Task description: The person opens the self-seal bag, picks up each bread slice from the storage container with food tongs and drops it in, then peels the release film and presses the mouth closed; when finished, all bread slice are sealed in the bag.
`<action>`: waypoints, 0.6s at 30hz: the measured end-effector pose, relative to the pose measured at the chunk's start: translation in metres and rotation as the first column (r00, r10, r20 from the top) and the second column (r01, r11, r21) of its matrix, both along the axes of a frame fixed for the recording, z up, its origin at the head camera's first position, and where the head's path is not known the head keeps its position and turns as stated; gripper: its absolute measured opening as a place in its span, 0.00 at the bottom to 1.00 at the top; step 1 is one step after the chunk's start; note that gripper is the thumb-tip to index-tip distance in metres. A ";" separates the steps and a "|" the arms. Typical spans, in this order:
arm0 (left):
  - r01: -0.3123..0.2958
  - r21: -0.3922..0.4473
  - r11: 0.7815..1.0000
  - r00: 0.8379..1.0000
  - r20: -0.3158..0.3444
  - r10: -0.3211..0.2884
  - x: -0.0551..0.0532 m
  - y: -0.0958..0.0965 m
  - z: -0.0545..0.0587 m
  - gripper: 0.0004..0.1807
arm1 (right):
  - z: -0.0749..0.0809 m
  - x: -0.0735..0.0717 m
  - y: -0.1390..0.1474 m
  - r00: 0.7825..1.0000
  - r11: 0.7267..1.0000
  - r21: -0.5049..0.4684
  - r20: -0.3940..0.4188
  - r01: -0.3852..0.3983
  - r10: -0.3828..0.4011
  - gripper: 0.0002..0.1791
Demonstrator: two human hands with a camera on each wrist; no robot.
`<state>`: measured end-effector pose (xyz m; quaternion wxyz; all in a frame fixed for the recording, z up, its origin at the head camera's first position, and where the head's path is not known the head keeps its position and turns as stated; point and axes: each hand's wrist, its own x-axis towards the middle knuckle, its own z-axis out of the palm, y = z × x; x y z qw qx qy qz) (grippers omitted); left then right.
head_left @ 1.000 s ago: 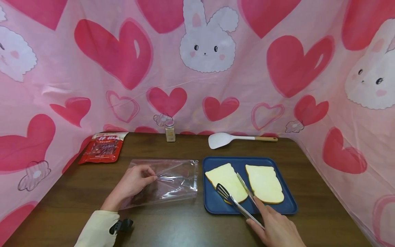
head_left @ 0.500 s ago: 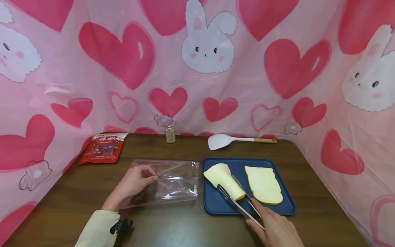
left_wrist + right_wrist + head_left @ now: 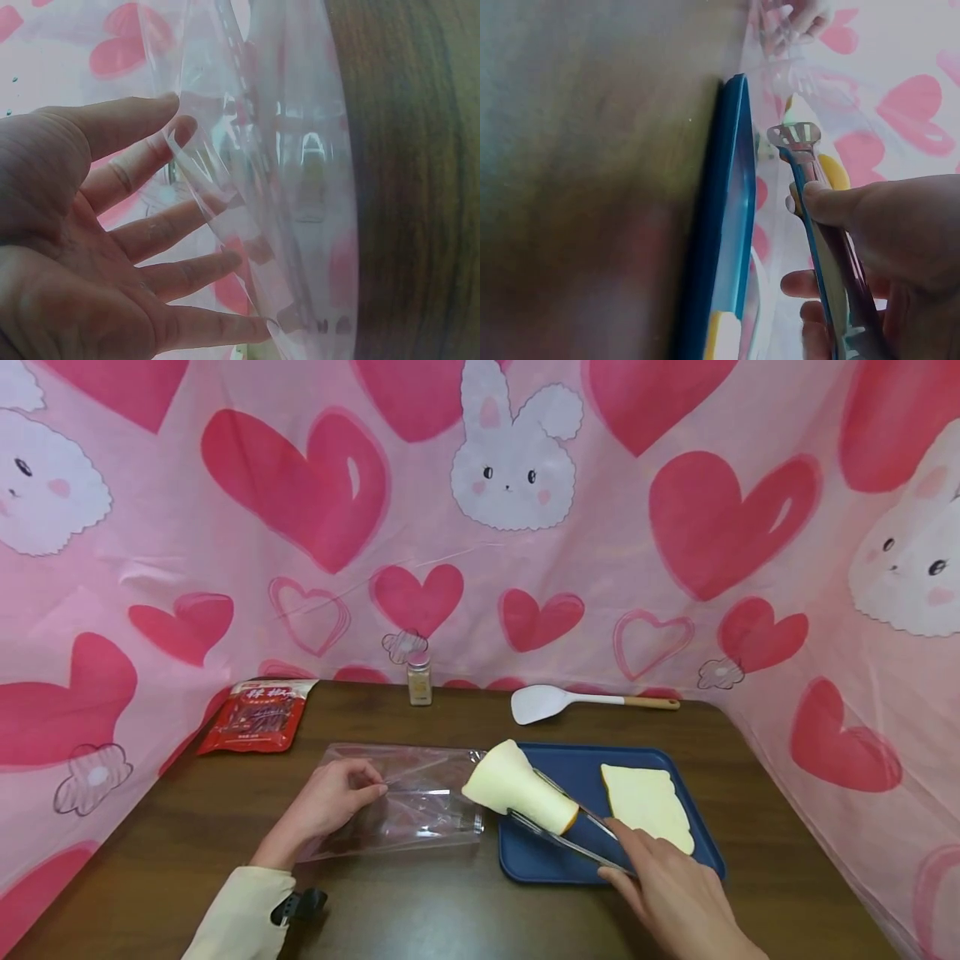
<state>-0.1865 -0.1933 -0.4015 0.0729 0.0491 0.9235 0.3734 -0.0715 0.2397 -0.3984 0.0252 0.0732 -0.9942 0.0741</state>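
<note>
My left hand (image 3: 330, 802) pinches the upper layer of a clear plastic bag (image 3: 423, 768) lying on the table. In the left wrist view thumb and forefinger hold the bag's film (image 3: 262, 202), the other fingers spread along it. My right hand (image 3: 667, 885) grips metal tongs (image 3: 577, 850) with slotted tips. Between the tongs' arms a pale bread slice (image 3: 525, 789) is squeezed into a curl. The slice hangs over the left edge of the blue tray (image 3: 585, 758), its far end overlapping the bag's right end. Another bread slice (image 3: 648, 806) lies flat on the tray's right half.
At the back left lies a red food packet (image 3: 258, 718). A small seasoning jar (image 3: 420, 683) stands at the back. Behind the tray is a white spatula (image 3: 542, 703) with a wooden handle. A pink heart-print cloth (image 3: 360, 543) closes off the back and sides.
The tongs closed around the left bread slice, curling it, then lifted it leftward off the tray toward the bag. The left hand keeps its pinch on the bag.
</note>
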 end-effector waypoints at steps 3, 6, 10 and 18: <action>-0.007 0.001 1.000 1.000 0.002 0.007 0.000 0.000 0.000 0.04 | 0.003 -0.003 -0.005 0.996 0.997 0.060 -0.075 -0.039 0.044 0.33; -0.004 0.002 1.000 1.000 -0.009 0.004 0.000 0.001 0.001 0.05 | 0.006 -0.004 -0.007 0.990 0.992 0.109 -0.119 -0.062 0.075 0.32; 0.006 0.016 1.000 1.000 -0.029 -0.006 -0.001 0.003 0.001 0.06 | 0.011 -0.005 -0.010 0.989 0.987 0.141 -0.108 -0.083 0.098 0.32; -0.005 0.023 1.000 1.000 -0.024 0.005 0.000 0.004 0.002 0.06 | 0.015 -0.014 -0.012 0.947 0.958 0.225 -0.222 -0.181 0.231 0.31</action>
